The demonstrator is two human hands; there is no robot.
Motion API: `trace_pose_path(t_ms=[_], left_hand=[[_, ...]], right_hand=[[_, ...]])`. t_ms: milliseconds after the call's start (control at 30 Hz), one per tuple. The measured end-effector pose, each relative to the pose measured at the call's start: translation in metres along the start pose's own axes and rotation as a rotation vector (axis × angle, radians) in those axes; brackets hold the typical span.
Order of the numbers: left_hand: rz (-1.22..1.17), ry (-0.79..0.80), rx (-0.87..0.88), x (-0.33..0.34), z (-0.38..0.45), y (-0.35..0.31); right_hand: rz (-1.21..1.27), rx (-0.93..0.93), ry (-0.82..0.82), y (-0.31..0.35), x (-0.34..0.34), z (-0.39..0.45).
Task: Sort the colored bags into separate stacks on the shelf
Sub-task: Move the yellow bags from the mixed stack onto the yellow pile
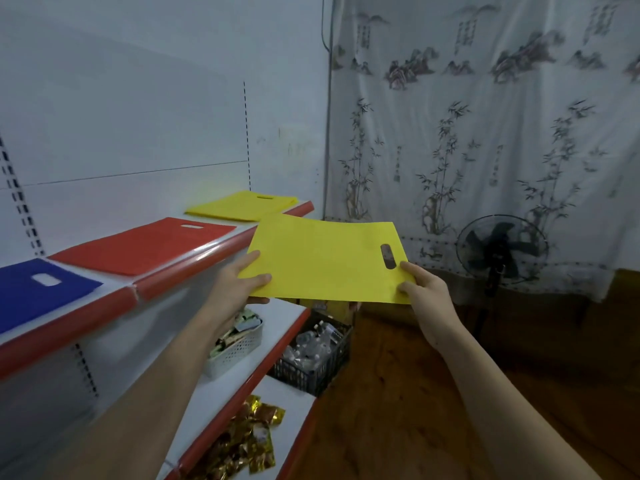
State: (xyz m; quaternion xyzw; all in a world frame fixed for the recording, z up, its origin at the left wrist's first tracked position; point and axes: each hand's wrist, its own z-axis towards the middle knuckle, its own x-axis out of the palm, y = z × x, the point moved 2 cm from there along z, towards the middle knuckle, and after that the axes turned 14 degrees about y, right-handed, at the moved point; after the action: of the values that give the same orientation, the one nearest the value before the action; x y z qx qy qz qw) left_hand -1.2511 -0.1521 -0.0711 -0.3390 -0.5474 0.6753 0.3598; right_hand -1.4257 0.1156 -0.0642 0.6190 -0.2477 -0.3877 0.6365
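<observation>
Head view first: where's the bag?

— A yellow bag (325, 259) is held flat in the air at centre frame, just off the shelf (194, 263) edge, its slot handle toward 3 o'clock.

— Who has it?

— Both hands. The left hand (239, 282) pinches the bag's 9 o'clock edge, thumb on top, fingers beneath. The right hand (420, 289) pinches the 4 o'clock corner beside the slot, thumb on top.

— And on the shelf?

— Three spots. A yellow stack (242, 206) lies at 11 o'clock from the held bag, near the shelf's far end. A red stack (145, 245) sits at 9 o'clock, apart from the yellow. A blue stack (38, 289) lies further along at 9 o'clock, at the frame's left edge.

— Further out?

— Below, at 6 o'clock, a white basket (235, 351) and a black crate (311, 355) of bottles. Gold packets (242, 441) lie on the lowest shelf. A fan (502, 251) stands at 3 o'clock before a printed curtain (485, 116).
</observation>
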Motion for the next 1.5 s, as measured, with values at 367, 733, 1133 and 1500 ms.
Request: trace_pose_path(t_ms=[367,733,1133,1500], left_hand=[[0.043,-0.23,0.025,0.047,0.125,-0.003],[0.377,-0.573,0.014,0.004,0.225,0.006],[0.745,-0.98,-0.23,-0.072,0.315,0.014],[0.866,-0.872,-0.744,-0.068,0.35,0.031]], right_hand=[[-0.016,-0.035,0.248,-0.011,-0.047,0.193],[-0.099,-0.182,0.414,-0.006,0.021,0.394],[-0.237,-0.378,0.56,0.021,0.165,0.569],[-0.649,-0.487,0.787,-0.005,0.227,0.654]])
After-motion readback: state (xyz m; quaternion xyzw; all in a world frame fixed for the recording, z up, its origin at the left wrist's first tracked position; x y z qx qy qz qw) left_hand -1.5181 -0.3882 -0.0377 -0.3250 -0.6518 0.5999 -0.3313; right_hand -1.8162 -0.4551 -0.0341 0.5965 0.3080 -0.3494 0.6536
